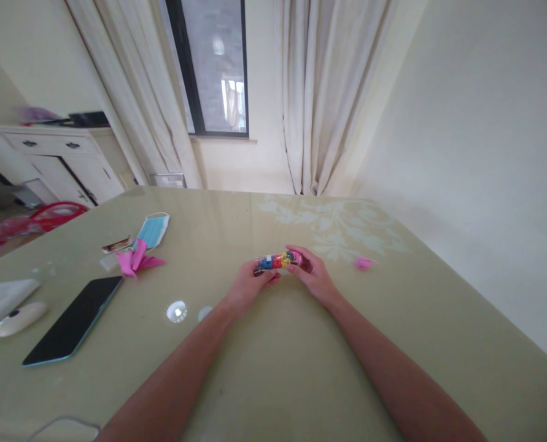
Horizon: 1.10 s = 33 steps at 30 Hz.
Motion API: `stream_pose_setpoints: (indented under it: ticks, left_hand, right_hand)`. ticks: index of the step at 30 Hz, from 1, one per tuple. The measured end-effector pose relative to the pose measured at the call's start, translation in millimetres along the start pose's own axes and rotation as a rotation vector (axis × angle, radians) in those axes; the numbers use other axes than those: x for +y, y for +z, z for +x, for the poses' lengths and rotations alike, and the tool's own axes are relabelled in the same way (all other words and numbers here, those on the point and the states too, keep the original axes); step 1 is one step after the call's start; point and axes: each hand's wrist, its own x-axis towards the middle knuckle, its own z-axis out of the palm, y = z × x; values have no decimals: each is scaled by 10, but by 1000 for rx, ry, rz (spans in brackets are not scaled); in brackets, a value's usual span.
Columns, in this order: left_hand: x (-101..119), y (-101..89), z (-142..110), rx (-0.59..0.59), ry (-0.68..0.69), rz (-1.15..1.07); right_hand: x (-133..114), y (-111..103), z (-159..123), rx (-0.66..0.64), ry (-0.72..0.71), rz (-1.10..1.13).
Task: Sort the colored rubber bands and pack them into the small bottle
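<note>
Between my two hands, a little above the table [277,368], is a slim see-through packet of colourful pieces [279,261], with blue, red, yellow, black and pink showing. My left hand [248,285] grips its left end, thumb on the near side. The right end is pinched by the thumb and fingers of my right hand [314,274]. What exactly the pieces are is too small to tell. To the right of my right hand lies a small pink scrap [363,263].
On the left lie a pink folded-paper shape [138,261], a blue face mask [153,231], a dark-screened tablet [75,319], a white computer mouse [21,319] and a white box-like object [3,301]. A shiny round disc [177,311] rests near my left forearm. A wall [494,184] borders the table's right side.
</note>
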Motion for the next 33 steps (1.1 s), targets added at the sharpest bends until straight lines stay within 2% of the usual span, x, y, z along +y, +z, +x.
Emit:
stream_pose_setpoints:
  ticks: [7,18,26,33]
  left_hand:
    - [-3,48,9,120,125,163]
    - [35,148,-51,354,139,297]
    - [29,145,-55,354,144,247]
    - [12,80,-16,299,59,36]
  right_hand:
    - [20,26,9,38,-8,35]
    - [40,37,17,40,6,52]
    - [35,36,8,62,2,39]
    - [90,-9,19,148,-6,117]
